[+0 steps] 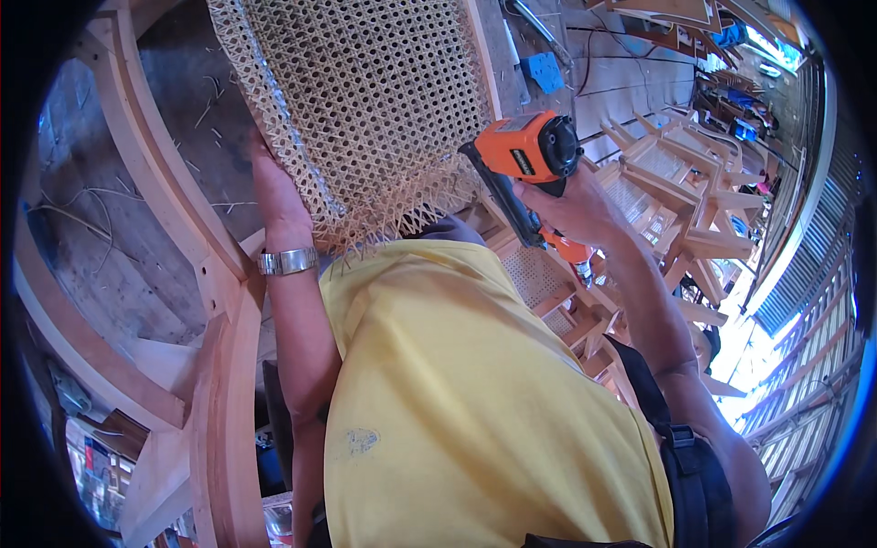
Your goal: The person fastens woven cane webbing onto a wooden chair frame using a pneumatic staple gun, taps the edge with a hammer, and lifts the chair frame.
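A woven cane panel with a frayed near edge lies in front of me, a pale wooden strip along its right side. My left hand, a metal watch on its wrist, grips the panel's left edge; its fingers are partly hidden behind the weave. In my right hand is an orange and black nail gun, my fingers closed round its handle. The gun's black nose is at the panel's right edge near the lower corner; I cannot tell whether it touches.
Curved wooden frame pieces stand close on my left. Several unfinished wooden chair frames, some with cane, crowd the right. A blue block lies beyond the panel on the work surface. Scraps of cane are scattered at the left.
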Available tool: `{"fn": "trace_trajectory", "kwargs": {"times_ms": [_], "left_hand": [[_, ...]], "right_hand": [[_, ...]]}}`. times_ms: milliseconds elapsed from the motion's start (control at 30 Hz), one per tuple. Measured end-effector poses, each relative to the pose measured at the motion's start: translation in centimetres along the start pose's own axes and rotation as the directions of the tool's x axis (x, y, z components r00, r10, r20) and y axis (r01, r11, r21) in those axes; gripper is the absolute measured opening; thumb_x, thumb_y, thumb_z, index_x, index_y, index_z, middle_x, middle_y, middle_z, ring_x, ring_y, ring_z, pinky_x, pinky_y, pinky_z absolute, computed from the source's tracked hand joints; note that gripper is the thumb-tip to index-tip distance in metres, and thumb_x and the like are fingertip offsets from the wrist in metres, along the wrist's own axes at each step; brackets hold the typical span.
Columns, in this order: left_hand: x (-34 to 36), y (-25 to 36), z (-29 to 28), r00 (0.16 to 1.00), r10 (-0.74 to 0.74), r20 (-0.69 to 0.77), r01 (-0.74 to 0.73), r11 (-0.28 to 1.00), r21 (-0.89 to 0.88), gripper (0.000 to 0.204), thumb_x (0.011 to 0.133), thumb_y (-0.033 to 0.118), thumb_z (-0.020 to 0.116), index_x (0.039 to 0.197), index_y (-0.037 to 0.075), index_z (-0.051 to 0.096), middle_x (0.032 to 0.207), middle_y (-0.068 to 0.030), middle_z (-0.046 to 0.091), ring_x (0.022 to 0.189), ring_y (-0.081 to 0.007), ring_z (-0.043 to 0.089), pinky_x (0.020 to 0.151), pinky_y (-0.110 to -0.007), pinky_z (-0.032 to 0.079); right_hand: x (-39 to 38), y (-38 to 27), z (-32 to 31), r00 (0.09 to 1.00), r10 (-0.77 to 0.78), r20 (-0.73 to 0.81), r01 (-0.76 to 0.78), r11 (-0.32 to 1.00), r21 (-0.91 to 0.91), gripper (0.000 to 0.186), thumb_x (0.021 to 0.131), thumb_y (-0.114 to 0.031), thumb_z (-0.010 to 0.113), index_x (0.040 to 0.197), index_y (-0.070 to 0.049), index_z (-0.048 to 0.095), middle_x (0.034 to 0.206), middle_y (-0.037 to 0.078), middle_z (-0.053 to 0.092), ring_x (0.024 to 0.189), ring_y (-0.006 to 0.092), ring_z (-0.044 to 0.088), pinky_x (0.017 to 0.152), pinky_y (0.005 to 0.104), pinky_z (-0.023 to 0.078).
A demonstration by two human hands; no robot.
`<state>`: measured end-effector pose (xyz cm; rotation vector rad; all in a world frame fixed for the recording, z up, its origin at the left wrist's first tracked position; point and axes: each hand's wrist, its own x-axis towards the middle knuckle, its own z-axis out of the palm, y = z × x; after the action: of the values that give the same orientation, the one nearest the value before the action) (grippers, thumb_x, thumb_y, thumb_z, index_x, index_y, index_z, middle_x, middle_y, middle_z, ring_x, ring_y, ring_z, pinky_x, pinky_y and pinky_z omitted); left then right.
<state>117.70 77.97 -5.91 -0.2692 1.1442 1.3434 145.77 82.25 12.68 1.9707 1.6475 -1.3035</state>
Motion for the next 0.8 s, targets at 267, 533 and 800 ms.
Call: {"fn": "trace_trajectory", "kwargs": {"times_ms": [267,533,800], "left_hand": [[0.7,-0.5,-0.9,0.999,0.03,-0.026,-0.029,0.998,0.051,0.043,0.1,0.045,0.033,0.11,0.013,0.06,0.092,0.0016,0.064,0.08,-0.0109,0.061,0.071,-0.029,0.05],[0.0,0.0,-0.3,1.0,0.008,-0.028,-0.007,0.999,0.047,0.041,0.1,0.042,0.033,0.12,0.014,0.056,0.098,0.0011,0.063,0.086,-0.0112,0.061,0.075,-0.029,0.05],[0.3,-0.3,-0.2,0.999,0.033,-0.018,-0.033,0.999,0.029,0.041,0.1,0.042,0.033,0.119,0.014,0.056,0.101,0.0008,0.064,0.089,-0.0114,0.061,0.078,-0.029,0.049]], "right_hand": [[-0.1,-1.1,0.6,0.99,0.128,0.062,-0.129,0.991,0.024,0.041,0.086,-0.024,0.067,0.124,-0.014,0.058,0.087,0.002,0.063,0.074,0.0114,0.058,0.071,0.0317,0.049],[-0.1,-1.7,0.9,0.974,0.214,0.068,-0.217,0.976,0.032,0.039,0.086,-0.022,0.066,0.124,-0.014,0.06,0.091,0.003,0.067,0.077,0.0124,0.059,0.075,0.0339,0.05],[0.8,-1.1,0.6,0.966,0.214,0.142,-0.219,0.976,0.017,0.036,0.087,-0.022,0.066,0.119,-0.011,0.054,0.067,-0.001,0.056,0.053,0.0088,0.054,0.051,0.0294,0.048]]}}
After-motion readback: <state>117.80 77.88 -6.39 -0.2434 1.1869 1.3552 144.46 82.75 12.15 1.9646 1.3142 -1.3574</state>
